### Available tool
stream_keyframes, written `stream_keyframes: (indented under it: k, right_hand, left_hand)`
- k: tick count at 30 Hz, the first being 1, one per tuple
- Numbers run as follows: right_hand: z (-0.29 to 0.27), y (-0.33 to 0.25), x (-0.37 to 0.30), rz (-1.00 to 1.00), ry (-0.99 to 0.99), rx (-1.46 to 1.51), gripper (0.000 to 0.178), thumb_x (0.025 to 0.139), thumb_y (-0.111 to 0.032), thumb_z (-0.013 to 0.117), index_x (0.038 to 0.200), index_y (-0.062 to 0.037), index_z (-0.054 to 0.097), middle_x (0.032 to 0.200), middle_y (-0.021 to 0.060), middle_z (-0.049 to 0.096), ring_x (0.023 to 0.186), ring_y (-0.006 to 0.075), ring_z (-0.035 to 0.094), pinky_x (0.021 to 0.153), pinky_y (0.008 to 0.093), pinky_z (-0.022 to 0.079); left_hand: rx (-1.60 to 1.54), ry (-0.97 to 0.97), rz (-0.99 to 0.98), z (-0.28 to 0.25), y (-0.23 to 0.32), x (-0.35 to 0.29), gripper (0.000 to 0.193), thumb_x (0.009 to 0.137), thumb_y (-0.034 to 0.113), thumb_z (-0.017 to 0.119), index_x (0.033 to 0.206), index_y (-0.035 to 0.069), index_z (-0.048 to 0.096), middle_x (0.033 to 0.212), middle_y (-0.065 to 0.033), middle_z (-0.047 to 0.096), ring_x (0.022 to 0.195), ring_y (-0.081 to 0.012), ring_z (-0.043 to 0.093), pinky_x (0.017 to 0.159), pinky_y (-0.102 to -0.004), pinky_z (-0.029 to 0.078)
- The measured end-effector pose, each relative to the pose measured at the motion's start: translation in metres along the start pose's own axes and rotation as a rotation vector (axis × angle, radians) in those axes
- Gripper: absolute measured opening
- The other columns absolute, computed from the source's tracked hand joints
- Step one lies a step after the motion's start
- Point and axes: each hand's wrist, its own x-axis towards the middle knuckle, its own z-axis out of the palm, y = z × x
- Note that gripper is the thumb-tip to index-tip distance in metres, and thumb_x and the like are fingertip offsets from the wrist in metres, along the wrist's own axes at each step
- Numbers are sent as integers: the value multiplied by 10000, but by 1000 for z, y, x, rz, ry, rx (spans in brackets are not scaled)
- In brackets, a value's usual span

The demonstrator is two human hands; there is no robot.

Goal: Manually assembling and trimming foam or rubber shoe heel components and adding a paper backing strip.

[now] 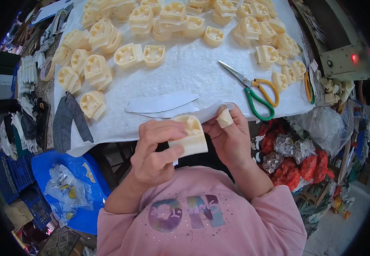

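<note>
My left hand [150,155] grips a cream plastic block shaped like a shoe heel [195,143] in front of my chest, its hollow, ribbed side facing up. In my right hand [236,138] the end of a white strip [208,112] is pinched between thumb and fingers. That strip runs leftward behind the heel, where its other end is hidden. A beige wrap covers one digit of the right hand. Just beyond my hands, curved white strips [161,103] lie on the white table covering [185,70].
Many similar heels [173,13] are heaped along the table's far side and left. Scissors [253,87] with green and yellow handles lie open at right. Dark grey strips [68,121] hang over the left edge. A blue chair [97,170] stands lower left, bags [298,170] lower right.
</note>
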Motion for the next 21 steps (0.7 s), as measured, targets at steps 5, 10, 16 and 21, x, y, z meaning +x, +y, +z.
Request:
stream_keyframes:
  k: [5,10,16,21]
  right_hand:
    - [4,-6,-11,-56,33,-199,251,956,-145,447,1108,47,502,1062,128,586,1004,207,597,891,374,490]
    - [1,-8,-9,-5,49,-496,272,929,-114,456,1120,72,511,1019,161,614,961,210,614,890,334,470]
    - [8,-12,-1,-189,-42,-830,323,880,-126,440,1131,49,547,818,131,629,684,171,599,644,273,460]
    - [17,-25,6,-201,-173,-1092,338,895,-161,448,1166,28,516,846,183,588,712,313,599,649,318,472]
  left_hand:
    - [282,-122,126,6,-6,2,314,648,-26,643,925,53,519,931,-138,578,782,-271,595,630,-341,411]
    - [402,-124,151,14,-6,10,253,666,-5,637,894,35,534,922,-133,573,751,-256,574,593,-333,384]
    - [444,-127,122,18,-4,12,244,657,-12,630,885,21,549,912,-140,566,729,-246,543,560,-331,360]
    - [429,-209,7,11,-3,13,204,768,-51,620,930,16,515,910,-178,560,754,-282,530,597,-353,416]
